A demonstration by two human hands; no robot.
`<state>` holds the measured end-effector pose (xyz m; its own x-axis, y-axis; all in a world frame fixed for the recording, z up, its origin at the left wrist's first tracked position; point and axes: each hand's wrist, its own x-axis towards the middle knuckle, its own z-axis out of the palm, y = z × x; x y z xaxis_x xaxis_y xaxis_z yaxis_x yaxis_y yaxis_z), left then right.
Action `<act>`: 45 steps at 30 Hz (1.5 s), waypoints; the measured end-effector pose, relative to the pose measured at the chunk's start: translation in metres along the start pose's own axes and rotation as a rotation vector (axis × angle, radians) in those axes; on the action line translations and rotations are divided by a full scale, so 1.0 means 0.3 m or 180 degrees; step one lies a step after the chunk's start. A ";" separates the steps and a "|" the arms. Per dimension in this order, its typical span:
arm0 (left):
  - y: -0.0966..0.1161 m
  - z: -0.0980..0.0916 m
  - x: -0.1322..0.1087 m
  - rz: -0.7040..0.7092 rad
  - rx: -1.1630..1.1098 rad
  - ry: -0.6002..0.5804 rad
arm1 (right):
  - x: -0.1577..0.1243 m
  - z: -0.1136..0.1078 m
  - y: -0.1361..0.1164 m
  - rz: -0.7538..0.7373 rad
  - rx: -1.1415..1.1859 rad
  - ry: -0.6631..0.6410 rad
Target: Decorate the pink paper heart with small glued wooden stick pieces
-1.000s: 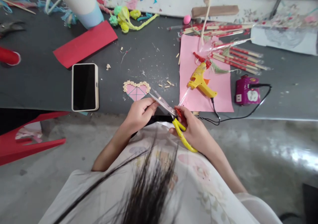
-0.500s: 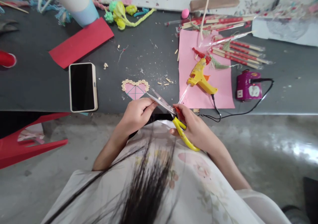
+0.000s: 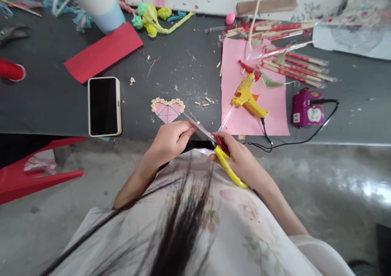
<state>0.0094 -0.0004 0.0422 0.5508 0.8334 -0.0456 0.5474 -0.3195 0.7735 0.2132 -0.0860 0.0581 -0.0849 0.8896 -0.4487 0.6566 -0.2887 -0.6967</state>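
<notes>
1. Scissors (image 3: 230,172) with yellow handles are held at the near edge of the desk (image 3: 137,117), and we see their tips just beside the heart (image 3: 168,111).
2. Our right hand (image 3: 244,157) has its fingers clamped around the handles.
3. Our left hand (image 3: 171,140) has its fingers pinched together on a small pale bit (image 3: 198,122), at the blades.
4. Similar pieces line the heart's upper edge, and we see loose cuttings (image 3: 207,99) nearby.
5. To our right, a yellow glue gun (image 3: 244,96) lies on pink paper (image 3: 229,64).
</notes>
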 end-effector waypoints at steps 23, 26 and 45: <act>0.023 0.013 0.071 -0.0259 -0.0301 -0.0046 | 0.023 0.046 0.124 0.0102 0.2569 -0.0555; 0.022 0.009 0.074 -0.0337 -0.0173 -0.0010 | 0.016 0.073 0.099 0.0205 0.2689 -0.0463; 0.018 0.030 0.034 -0.0201 0.0434 -0.0226 | -0.020 0.289 0.128 -0.0072 0.3381 -0.0191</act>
<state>0.0237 0.0023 0.0403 0.5532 0.8212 -0.1398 0.6601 -0.3297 0.6750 0.1740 -0.1329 -0.0144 -0.1447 0.8881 -0.4362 -0.3338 -0.4588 -0.8235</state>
